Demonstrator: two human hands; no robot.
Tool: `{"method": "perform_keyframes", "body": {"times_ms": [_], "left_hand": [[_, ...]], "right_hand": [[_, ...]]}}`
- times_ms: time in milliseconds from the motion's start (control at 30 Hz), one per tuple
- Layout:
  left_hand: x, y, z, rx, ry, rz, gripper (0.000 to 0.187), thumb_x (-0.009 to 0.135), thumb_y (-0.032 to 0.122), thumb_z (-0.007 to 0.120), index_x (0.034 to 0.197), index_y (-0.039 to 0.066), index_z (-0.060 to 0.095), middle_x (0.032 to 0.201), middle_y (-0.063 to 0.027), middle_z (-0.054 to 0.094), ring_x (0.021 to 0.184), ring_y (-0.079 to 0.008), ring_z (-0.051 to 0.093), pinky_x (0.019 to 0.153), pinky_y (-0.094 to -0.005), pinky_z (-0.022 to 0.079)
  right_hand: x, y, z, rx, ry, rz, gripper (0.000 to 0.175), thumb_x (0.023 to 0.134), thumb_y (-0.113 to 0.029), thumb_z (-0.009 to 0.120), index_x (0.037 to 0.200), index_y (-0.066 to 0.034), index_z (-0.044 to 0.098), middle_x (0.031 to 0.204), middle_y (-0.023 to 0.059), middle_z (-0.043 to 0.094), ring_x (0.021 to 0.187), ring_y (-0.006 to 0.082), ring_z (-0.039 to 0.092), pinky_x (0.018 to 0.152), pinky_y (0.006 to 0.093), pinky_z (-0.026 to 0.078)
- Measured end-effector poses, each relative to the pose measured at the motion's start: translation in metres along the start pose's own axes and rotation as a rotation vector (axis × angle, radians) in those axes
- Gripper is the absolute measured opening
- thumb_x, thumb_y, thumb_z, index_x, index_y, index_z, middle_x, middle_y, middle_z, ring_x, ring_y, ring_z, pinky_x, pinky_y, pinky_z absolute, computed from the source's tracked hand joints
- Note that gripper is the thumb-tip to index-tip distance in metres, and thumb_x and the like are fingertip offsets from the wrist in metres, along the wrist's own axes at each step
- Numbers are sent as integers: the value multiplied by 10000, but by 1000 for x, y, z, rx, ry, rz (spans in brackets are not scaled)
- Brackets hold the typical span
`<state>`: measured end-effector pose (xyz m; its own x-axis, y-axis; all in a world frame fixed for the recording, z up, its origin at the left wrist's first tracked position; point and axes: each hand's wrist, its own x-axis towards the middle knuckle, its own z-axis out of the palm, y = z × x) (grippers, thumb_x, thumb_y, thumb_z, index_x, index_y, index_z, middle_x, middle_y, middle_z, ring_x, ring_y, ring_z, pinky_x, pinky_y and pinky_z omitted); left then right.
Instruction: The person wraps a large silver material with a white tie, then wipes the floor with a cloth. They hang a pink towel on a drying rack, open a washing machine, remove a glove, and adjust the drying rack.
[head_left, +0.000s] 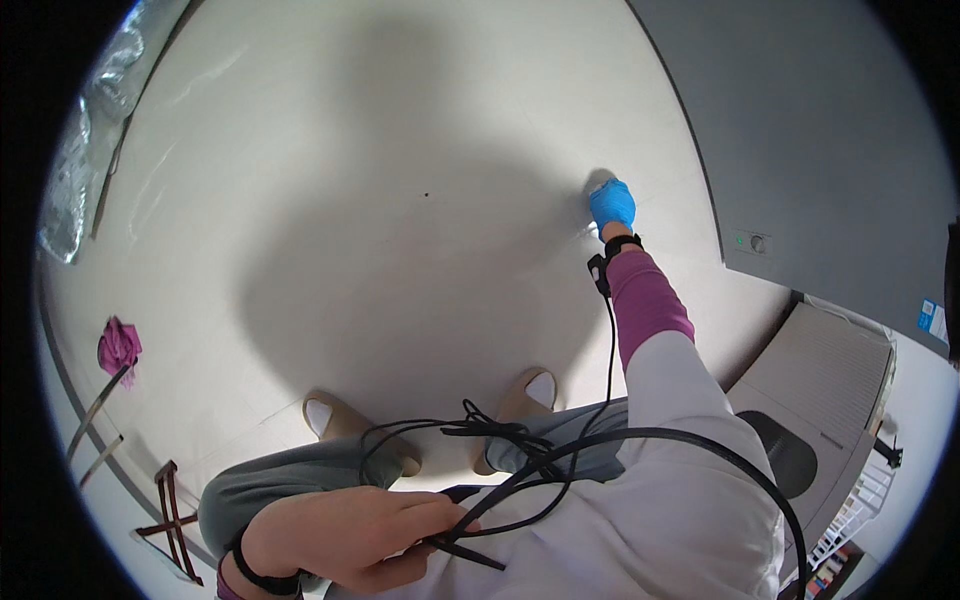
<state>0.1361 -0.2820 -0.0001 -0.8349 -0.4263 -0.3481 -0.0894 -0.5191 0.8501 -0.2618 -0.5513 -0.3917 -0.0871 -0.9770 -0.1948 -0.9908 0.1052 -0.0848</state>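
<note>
My left hand (360, 532) is bare and held at my waist, its fingers closed around black cables (480, 510) that loop over my lap. My right hand (613, 204) wears a blue glove and is down at the pale floor (420, 300), on the right. Its fingers are curled under and hidden from this angle, so whether it holds something cannot be told. A black wrist strap with a small device (600, 274) sits on the right forearm, and a thin cable runs from it to my lap. A small dark speck (427, 195) lies on the floor, left of the right hand.
A large grey cabinet (795, 135) with a knob and green light stands on the right. Behind it is a ribbed grey cabinet (817, 367). On the left are silvery sheeting (97, 142), a pink mop-like cloth (118, 346) on a pole, and a brown folding stand (172, 521).
</note>
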Motion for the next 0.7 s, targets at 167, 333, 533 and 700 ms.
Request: {"method": "perform_keyframes", "body": {"times_ms": [167, 333, 533, 700], "left_hand": [[-2, -11, 4, 13, 6, 159, 403, 836, 36, 531, 1233, -31, 526, 722, -97, 478, 588, -243, 512, 563, -346, 428], [-10, -18, 6, 22, -6, 139, 428, 835, 42, 541, 1253, -45, 507, 748, -107, 487, 625, -258, 522, 595, -348, 443], [-24, -19, 10, 31, -5, 155, 432, 841, 42, 539, 1261, -47, 493, 826, -130, 497, 671, -280, 532, 618, -356, 454], [-29, -21, 10, 64, -48, 158, 430, 839, 37, 526, 1258, -50, 480, 869, -147, 488, 710, -318, 538, 633, -378, 463]], "right_hand": [[-49, -101, 7, 535, -105, -226, 188, 848, -171, 562, 969, -33, 606, 968, 215, 628, 883, 397, 603, 772, 448, 496], [-89, -199, 23, 542, -82, -529, 138, 878, -114, 523, 968, -56, 608, 888, 156, 631, 800, 331, 607, 749, 381, 494], [-122, -229, 18, 702, -130, -506, 107, 880, -43, 495, 904, -35, 599, 877, 113, 626, 765, 269, 598, 706, 351, 483], [-135, -240, 33, 721, -30, -419, 111, 872, -23, 494, 887, -39, 604, 857, 92, 630, 765, 244, 603, 709, 331, 478]]}}
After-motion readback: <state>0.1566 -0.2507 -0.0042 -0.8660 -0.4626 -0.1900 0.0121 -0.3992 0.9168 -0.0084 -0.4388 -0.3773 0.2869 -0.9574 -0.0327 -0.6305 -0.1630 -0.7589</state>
